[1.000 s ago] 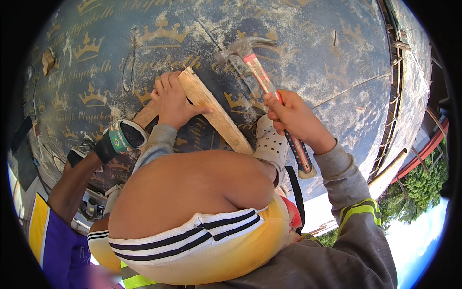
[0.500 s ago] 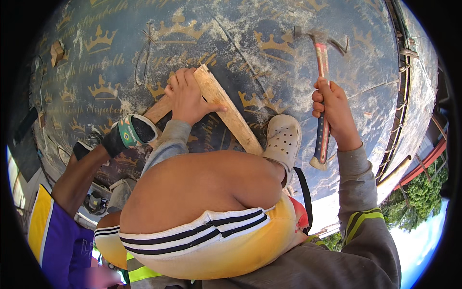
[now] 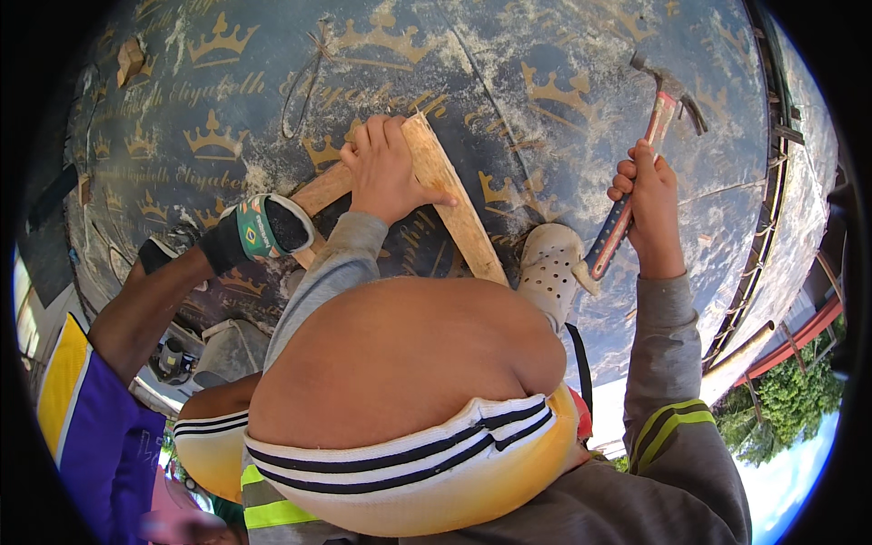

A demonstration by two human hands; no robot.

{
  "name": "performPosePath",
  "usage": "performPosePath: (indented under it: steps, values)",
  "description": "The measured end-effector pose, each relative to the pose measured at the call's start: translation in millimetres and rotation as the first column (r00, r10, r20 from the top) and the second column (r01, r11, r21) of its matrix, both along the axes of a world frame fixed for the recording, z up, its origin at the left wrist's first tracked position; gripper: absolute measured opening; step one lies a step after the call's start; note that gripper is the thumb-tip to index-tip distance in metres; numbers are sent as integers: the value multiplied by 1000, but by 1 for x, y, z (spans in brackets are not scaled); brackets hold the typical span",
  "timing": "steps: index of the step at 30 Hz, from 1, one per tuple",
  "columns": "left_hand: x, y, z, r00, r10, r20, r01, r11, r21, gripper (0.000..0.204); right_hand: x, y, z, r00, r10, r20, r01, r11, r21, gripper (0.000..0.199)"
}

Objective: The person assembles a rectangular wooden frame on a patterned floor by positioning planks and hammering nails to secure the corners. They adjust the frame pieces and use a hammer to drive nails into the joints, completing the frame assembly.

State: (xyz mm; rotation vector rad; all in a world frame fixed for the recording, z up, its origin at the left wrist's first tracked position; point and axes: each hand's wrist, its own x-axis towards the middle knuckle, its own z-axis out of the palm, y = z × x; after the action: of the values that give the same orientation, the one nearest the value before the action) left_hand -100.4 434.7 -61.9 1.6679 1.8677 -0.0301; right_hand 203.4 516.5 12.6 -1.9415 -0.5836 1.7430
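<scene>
Head view: the hammer [image 3: 649, 150], swung low over the wooden strip [image 3: 451, 204] a second ago, is now raised at far right, gripped in the closed right hand [image 3: 649, 204], while the strip is pressed onto the dark sheet [image 3: 563, 54] by the left hand [image 3: 386, 173], fingers spread flat.

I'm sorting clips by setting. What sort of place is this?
Probably an outdoor building site, up on formwork. The right hand grips a claw hammer, the left hand presses a wooden batten onto a dusty dark panel deck, and trees show beyond its edge.
</scene>
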Motion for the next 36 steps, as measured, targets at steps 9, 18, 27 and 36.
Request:
performPosePath:
  steps: [9, 18, 27, 36]
  values:
    - [-10, 0, 6, 999, 32, -35, -33, 999, -13, 125, -37, 7, 21, 889, 419, -184, -449, 876, -177, 28]
    - [0, 2, 3, 999, 32, 10, -32, 999, -39, 128, -70, -25, 11, 740, 619, -263, -672, 700, -243, 30]
    - [-6, 9, 7, 998, 43, 46, -36, 989, -142, 125, 46, 63, 18, 671, 641, 373, -651, 750, -118, 30]
    - [-116, 8, 65, 956, -196, 218, 178, 979, 97, 25, -11, 182, 57, -45, 776, 629, -977, 96, -189, 23]
